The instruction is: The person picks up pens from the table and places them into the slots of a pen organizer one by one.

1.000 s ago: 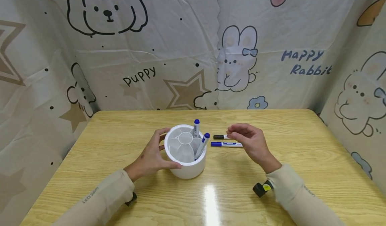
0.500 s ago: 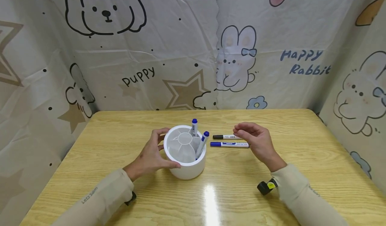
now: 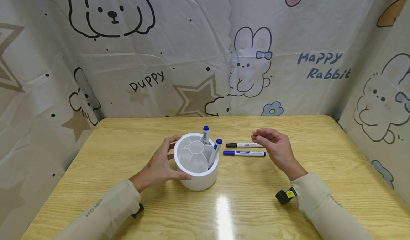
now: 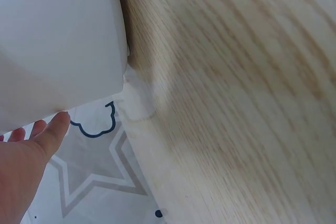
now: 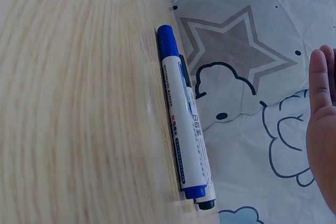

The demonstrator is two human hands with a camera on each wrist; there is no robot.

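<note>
So from where I'm standing, the person's left grip [image 3: 157,165] is wrapped around the side of a round white pen holder [image 3: 198,183], thumb at the near rim, fingers round the far side. The holder sits on the wood-grain table [image 3: 128,137], its mouth facing up. Right grip [image 3: 277,147] has nothing in it, fingers loosely bent, hanging near the tail ends of two pens lying down: a blue whiteboard marker [image 3: 245,153] and, just behind it, a black marker [image 3: 245,145]. Both run sideways, pretty much parallel, caps pointing left at the holder. Inside it, on the right, one blue-capped marker [image 3: 206,137] is nearly upright, and a second one [image 3: 214,156] leans rightward, cap up too.
</note>
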